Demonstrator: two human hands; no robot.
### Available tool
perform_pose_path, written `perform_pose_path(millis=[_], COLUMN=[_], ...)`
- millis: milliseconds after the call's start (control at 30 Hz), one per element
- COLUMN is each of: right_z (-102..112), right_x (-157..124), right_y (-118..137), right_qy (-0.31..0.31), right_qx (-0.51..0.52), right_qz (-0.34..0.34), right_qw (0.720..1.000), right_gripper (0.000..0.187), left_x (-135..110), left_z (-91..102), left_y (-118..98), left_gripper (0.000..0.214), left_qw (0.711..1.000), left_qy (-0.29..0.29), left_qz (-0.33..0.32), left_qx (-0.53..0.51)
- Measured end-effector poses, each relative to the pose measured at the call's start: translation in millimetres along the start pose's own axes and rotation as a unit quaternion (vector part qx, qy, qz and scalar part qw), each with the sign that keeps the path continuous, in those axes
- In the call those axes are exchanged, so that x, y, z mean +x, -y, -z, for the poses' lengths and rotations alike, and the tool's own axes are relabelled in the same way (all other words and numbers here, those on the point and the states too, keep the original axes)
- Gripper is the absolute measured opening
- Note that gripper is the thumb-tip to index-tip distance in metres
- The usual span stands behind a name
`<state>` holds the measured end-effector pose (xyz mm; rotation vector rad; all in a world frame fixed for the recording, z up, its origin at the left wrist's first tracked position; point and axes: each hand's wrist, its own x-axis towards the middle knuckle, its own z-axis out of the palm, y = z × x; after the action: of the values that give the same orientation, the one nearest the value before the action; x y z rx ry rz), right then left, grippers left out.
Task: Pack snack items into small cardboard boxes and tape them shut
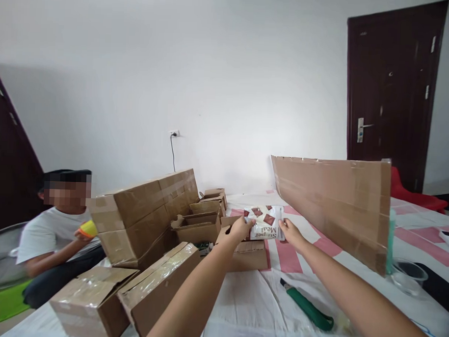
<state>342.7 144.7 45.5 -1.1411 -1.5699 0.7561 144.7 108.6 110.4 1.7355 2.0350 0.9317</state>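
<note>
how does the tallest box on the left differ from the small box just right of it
The tall box is closed and taped along its top; the small box is open, its flaps spread. The tall box is much larger and rises well above the small box, which sits low. Both are plain brown cardboard. The left hand and right hand hold a white packet just right of the small box.
</note>
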Motion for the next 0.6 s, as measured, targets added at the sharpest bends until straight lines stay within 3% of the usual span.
perform_pose_path(millis=[133,233,333,400,467,600], right_z=[-16.5,-15.9,-9.2,-4.0,-1.3,-13.7], right_x=[3.1,0.0,-19.4,-44.1,-73.9,-118.4], right_y=[-9.4,0.3,13.3,13.7,2.3,-42.8], right_qy=[-0.015,-0.020,0.003,0.047,0.129,0.284], right_qx=[0.024,0.051,0.077,0.095,0.113,0.040], right_qz=[-0.002,0.021,0.061,0.095,0.133,0.117], right_qw=[1.000,0.998,0.995,0.990,0.976,0.951], right_gripper=[0.038,0.047,0.052,0.051,0.049,0.041], left_x=[2.2,-3.2,-23.9,-51.3,-86.2,-142.6], left_z=[-5.1,8.3,26.3,31.6,26.0,-11.7], left_y=[14.6,16.3,24.5,42.1,70.2,136.3], left_gripper=[0.033,0.030,0.034,0.038,0.038,0.031], left_qw=[1.000,0.998,0.993,0.990,0.989,0.988], left_qy=[0.005,-0.026,-0.067,-0.084,-0.087,-0.047], left_qz=[-0.005,-0.043,-0.083,-0.094,-0.095,-0.081], left_qx=[-0.003,-0.023,-0.048,-0.061,-0.073,-0.122])
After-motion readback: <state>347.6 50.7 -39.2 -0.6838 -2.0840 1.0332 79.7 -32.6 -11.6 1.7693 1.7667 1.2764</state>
